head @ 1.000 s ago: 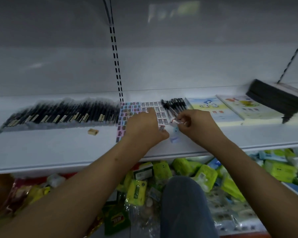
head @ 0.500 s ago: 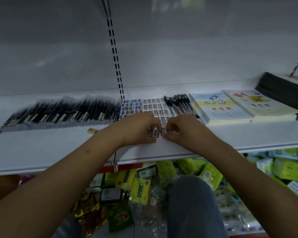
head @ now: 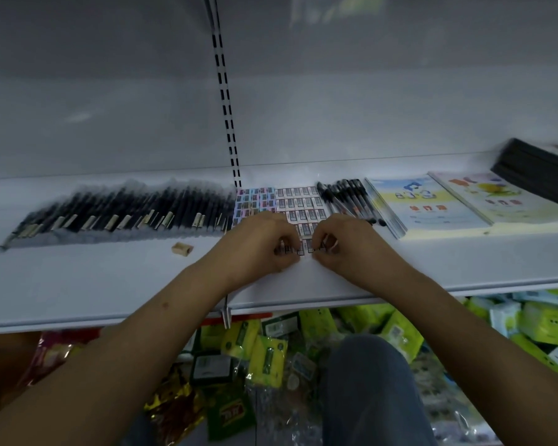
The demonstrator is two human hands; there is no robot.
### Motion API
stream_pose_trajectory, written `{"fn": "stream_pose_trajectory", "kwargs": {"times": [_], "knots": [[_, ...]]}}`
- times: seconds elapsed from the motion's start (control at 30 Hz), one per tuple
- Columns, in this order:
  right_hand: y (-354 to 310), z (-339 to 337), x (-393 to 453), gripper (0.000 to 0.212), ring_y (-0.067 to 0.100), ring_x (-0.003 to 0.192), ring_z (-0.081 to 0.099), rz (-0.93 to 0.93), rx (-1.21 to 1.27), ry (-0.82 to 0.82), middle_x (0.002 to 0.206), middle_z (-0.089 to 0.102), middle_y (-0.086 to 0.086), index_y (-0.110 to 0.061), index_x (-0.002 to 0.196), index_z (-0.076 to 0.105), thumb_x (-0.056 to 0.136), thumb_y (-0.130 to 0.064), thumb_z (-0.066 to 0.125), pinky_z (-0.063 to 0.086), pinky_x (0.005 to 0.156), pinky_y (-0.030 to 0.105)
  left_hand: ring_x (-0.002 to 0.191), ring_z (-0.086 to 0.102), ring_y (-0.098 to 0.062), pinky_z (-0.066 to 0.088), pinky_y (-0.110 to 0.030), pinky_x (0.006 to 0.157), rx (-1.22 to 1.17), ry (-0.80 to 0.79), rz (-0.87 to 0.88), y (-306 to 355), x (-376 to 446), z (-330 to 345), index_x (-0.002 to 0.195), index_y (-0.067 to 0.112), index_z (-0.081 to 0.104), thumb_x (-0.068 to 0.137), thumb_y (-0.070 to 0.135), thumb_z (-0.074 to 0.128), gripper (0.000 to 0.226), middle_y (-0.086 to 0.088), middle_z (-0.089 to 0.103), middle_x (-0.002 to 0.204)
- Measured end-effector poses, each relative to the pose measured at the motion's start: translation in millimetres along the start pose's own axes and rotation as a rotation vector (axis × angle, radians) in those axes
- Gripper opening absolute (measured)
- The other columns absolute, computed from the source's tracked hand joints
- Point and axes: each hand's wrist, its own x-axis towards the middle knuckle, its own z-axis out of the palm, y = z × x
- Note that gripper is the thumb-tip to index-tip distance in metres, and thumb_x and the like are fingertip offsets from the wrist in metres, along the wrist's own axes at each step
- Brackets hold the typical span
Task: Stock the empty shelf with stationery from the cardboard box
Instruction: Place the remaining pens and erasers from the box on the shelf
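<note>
Both hands' curled fingers hide the nearest erasers [head: 306, 244]; the black stack [head: 538, 172] is cut off at the right edge.

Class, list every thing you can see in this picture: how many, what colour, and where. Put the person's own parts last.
shelf: one, white, across the middle
wrapped pens: one long row, black, shelf left
small block: one, tan, in front of that row
erasers: many in a flat grid, pastel and white, shelf centre
loose pens: several, black, right of the erasers
booklets: two stacks, pale yellow and blue, shelf right
dark stack: one, black, far right
packets: many, mostly green, below the shelf
left hand: pinches erasers at the grid's front
right hand: pinches erasers beside it
</note>
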Motion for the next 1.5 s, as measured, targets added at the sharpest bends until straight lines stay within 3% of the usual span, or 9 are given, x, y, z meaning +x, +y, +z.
{"fn": "stream_pose_trajectory", "kwargs": {"times": [0.13,0.3,0.47,0.6,0.77,0.97,1.07,1.2,1.5], "knots": [[12,-9,-14,0.014,0.006,0.084,0.054,-0.014,0.012,0.095,0.098,0.056,-0.006,-0.022,0.098,0.067,0.086,-0.027,0.071,0.039,0.070,0.014,0.095,0.054,0.002,0.041,-0.017,0.085,-0.137,0.095,-0.146,-14,-15,-24,0.103,0.028,0.069,0.091,0.034,0.065,0.014,0.016,0.060,0.101],[24,-15,-42,0.020,0.003,0.076,0.051,0.021,-0.027,0.077,0.092,0.056,-0.010,-0.027,0.095,0.065,0.082,-0.041,0.072,0.038,0.067,0.016,0.101,0.051,-0.015,0.046,-0.037,0.088,0.018,0.255,-0.431,-64,-71,-39,0.107,0.027,0.066,0.091,0.034,0.063,0.017,0.006,0.053,0.104],[11,-9,-43,0.010,0.007,0.080,0.059,0.034,0.013,0.084,0.091,0.066,-0.006,-0.022,0.092,0.072,0.084,-0.027,0.074,0.046,0.075,0.019,0.084,0.051,0.003,0.045,-0.024,0.092,-0.084,0.244,-0.533,-70,-96,-20,0.111,0.020,0.069,0.093,0.025,0.066,0.019,0.002,0.044,0.114],[3,-7,-44,0.016,0.003,0.082,0.056,0.053,0.068,0.126,0.100,0.068,-0.007,-0.018,0.103,0.074,0.087,-0.018,0.071,0.039,0.077,0.002,0.079,0.053,0.002,0.039,-0.005,0.075,-0.112,0.290,-0.541,-73,-97,-20,0.104,0.022,0.070,0.092,0.018,0.067,0.013,0.002,0.052,0.110],[-7,0,-45,0.023,0.000,0.086,0.056,0.097,0.150,0.146,0.107,0.068,-0.008,-0.022,0.115,0.070,0.093,-0.020,0.064,0.036,0.077,-0.004,0.086,0.059,0.003,0.045,-0.005,0.077,-0.169,0.367,-0.485,-57,-100,-26,0.105,0.031,0.067,0.088,0.021,0.071,0.020,0.015,0.055,0.101],[-13,6,-46,0.012,0.003,0.072,0.062,0.130,0.145,0.296,0.081,0.066,-0.008,-0.027,0.094,0.066,0.087,-0.017,0.071,0.048,0.068,0.011,0.093,0.061,0.003,0.044,-0.003,0.085,-0.299,0.260,-0.302,-15,-96,-21,0.108,0.024,0.070,0.085,0.018,0.075,0.025,0.010,0.059,0.109],[-7,6,-48,0.016,0.006,0.075,0.061,0.100,0.054,0.352,0.095,0.068,-0.005,-0.017,0.104,0.072,0.089,-0.013,0.069,0.040,0.073,0.001,0.092,0.061,0.002,0.045,-0.004,0.084,-0.305,0.204,-0.210,10,-84,-8,0.107,0.020,0.074,0.084,0.018,0.077,0.024,0.011,0.060,0.107],[13,-10,-57,0.022,0.013,0.087,0.068,0.142,0.030,0.401,0.109,0.071,0.000,-0.014,0.113,0.072,0.093,-0.015,0.065,0.043,0.082,0.013,0.091,0.060,-0.002,0.047,-0.011,0.086,-0.328,0.180,-0.084,41,-54,11,0.104,0.018,0.074,0.087,0.020,0.074,0.018,0.010,0.061,0.104],[39,-18,-78,0.015,0.011,0.075,0.061,0.087,0.032,0.297,0.093,0.065,-0.002,-0.016,0.088,0.067,0.079,-0.009,0.078,0.047,0.072,0.015,0.095,0.057,-0.009,0.045,-0.025,0.090,-0.222,0.108,-0.032,65,-11,36,0.099,0.016,0.077,0.088,0.023,0.072,0.014,0.004,0.062,0.107]]}}
